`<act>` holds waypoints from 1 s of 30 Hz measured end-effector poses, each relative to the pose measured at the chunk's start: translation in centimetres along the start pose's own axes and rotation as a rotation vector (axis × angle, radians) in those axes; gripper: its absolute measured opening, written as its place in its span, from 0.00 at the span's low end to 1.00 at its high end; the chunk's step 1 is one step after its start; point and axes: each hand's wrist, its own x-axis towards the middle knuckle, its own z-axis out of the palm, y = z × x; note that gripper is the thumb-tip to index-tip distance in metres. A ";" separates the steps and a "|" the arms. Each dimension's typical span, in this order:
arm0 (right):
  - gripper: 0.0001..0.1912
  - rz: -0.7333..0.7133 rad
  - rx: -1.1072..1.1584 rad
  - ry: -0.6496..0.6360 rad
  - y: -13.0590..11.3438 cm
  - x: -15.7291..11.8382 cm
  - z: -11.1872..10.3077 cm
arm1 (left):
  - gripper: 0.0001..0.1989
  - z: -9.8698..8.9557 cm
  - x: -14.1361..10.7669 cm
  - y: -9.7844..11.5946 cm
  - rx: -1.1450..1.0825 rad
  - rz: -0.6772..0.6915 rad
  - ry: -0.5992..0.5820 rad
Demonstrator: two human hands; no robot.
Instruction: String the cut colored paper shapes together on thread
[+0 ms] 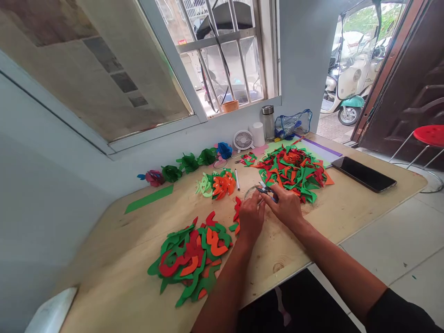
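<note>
My right hand [286, 203] is closed around a small dark-handled tool that looks like scissors [264, 189]. Close beside its tip, my left hand [251, 215] has its fingers pinched together; what they hold is hidden. A clear round rim [248, 193] shows just behind the left fingers, too faint to name. Left of my left wrist lies a loose pile of curved green, red and orange cut pieces [189, 259]. Beyond my right hand spreads a larger heap of red, green and orange scraps [291, 169]. A few red pieces [237, 208] lie against my left hand.
Smaller cut shapes [222, 182] and a white pen [237, 179] lie farther back. Folded paper flowers [189, 163], a small fan [243, 139] and a glass bottle [268, 122] line the wall. A phone [363, 174] lies near the table's right edge.
</note>
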 end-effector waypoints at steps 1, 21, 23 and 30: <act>0.18 0.002 -0.002 -0.001 0.0 0.0 0.0 | 0.10 0.3 -0.1 0.0 -0.017 -0.016 -0.023; 0.18 -0.228 -0.014 -0.096 -0.1 -0.5 0.5 | 0.16 -2.7 0.7 0.5 -0.794 -0.459 -0.013; 0.18 -0.250 -0.006 -0.116 -0.1 -0.6 0.6 | 0.14 -2.8 0.8 0.8 -0.788 -0.442 0.003; 0.18 -0.282 -0.016 -0.154 -0.2 -0.6 0.5 | 0.13 -3.1 0.9 1.2 -0.764 -0.440 0.039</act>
